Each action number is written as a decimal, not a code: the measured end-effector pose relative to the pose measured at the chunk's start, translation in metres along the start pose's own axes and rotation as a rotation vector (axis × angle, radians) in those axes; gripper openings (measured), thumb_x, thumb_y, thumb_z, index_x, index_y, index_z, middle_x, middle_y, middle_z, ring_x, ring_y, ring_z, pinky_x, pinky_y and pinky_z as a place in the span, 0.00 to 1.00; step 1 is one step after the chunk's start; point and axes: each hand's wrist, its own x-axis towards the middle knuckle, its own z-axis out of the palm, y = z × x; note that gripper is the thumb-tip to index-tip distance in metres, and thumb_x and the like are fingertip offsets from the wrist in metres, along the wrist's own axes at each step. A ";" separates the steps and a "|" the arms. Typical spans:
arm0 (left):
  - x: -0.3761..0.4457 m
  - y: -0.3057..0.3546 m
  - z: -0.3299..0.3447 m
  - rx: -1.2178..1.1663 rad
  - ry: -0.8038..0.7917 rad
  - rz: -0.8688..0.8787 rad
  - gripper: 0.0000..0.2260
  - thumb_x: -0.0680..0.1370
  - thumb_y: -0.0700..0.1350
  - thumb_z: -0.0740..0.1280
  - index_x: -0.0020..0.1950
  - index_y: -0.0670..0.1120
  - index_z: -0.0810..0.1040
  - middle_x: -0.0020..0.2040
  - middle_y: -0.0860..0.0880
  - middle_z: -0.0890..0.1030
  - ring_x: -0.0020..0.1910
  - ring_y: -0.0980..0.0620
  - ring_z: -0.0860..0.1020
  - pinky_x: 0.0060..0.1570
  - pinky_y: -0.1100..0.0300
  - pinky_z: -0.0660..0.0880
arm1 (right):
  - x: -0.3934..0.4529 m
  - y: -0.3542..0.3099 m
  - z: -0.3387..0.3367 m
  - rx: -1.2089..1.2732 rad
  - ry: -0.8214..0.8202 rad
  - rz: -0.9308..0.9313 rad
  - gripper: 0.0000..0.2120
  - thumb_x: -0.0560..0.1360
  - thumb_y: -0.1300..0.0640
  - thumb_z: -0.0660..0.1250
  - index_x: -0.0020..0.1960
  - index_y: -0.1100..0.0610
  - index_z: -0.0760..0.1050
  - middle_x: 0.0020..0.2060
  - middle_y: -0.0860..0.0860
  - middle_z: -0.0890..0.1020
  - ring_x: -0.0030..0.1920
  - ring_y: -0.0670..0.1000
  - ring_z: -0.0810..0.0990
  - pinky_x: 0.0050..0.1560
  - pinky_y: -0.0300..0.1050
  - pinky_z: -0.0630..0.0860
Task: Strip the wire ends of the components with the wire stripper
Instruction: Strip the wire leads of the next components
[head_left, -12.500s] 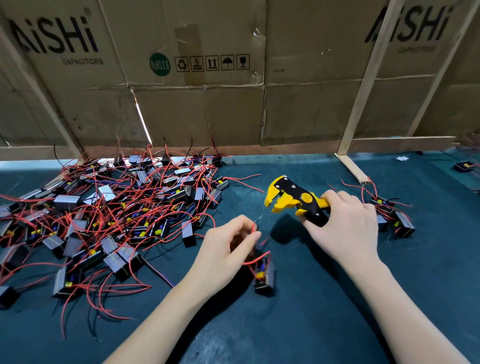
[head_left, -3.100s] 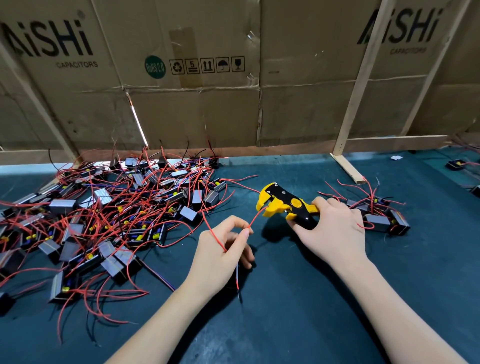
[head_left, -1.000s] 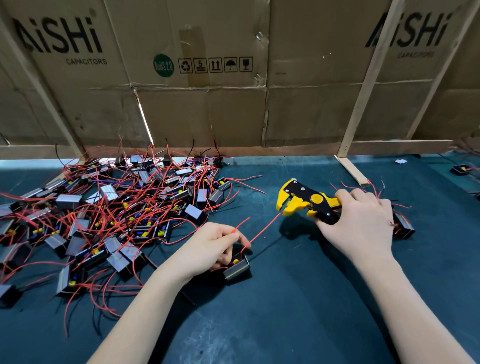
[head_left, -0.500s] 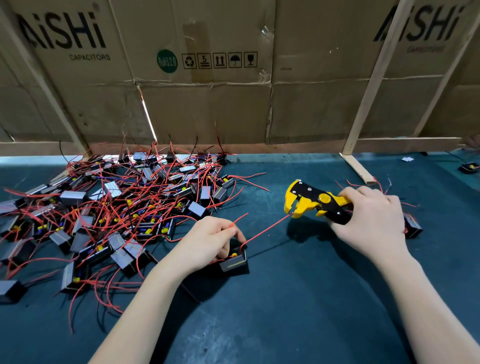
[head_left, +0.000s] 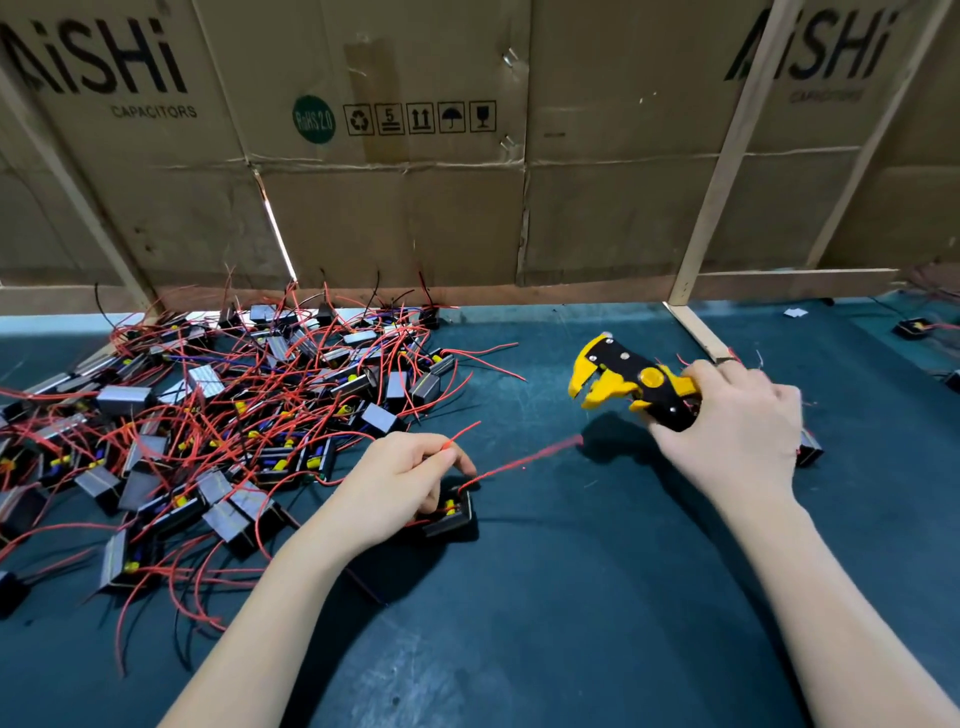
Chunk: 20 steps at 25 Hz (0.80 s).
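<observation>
My left hand (head_left: 400, 480) pinches a short red wire end between thumb and forefinger, its other fingers resting on a small black box component (head_left: 451, 515) lying on the dark green mat. A second red wire (head_left: 524, 459) runs from that component up to the right, its tip free in the air. My right hand (head_left: 737, 431) grips the handles of the yellow and black wire stripper (head_left: 626, 383), held above the mat. The stripper's jaws point left and stand a little above and right of the free wire tip, apart from it.
A big tangled heap of black box components with red wires (head_left: 218, 415) covers the left of the mat. One component (head_left: 810, 451) shows past my right hand; another (head_left: 915, 328) lies far right. Cardboard sheets (head_left: 395, 218) on a wooden frame (head_left: 698, 332) close the back.
The long red wire has come out of the stripper's jaws and dropped lower. My right hand has lifted the stripper slightly up and away. My left hand stays on the component.
</observation>
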 end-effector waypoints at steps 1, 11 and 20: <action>0.000 -0.001 -0.001 -0.003 0.017 -0.006 0.14 0.83 0.41 0.58 0.47 0.43 0.82 0.20 0.54 0.66 0.19 0.59 0.63 0.22 0.70 0.60 | 0.001 0.005 -0.001 -0.019 0.024 0.032 0.23 0.64 0.41 0.75 0.48 0.58 0.79 0.41 0.57 0.80 0.45 0.62 0.77 0.49 0.52 0.64; 0.000 0.004 0.008 -0.138 -0.005 0.140 0.14 0.84 0.45 0.57 0.42 0.40 0.73 0.24 0.54 0.64 0.26 0.56 0.63 0.27 0.70 0.63 | -0.007 -0.010 0.003 0.034 -0.024 -0.015 0.21 0.64 0.41 0.76 0.45 0.56 0.78 0.39 0.54 0.79 0.45 0.60 0.78 0.48 0.52 0.64; 0.000 0.002 0.020 -0.047 0.060 0.145 0.20 0.82 0.50 0.59 0.31 0.46 0.72 0.21 0.54 0.67 0.22 0.58 0.65 0.29 0.69 0.63 | -0.026 -0.052 0.006 0.097 -0.118 -0.094 0.20 0.66 0.38 0.72 0.44 0.53 0.77 0.38 0.50 0.78 0.44 0.57 0.77 0.47 0.51 0.65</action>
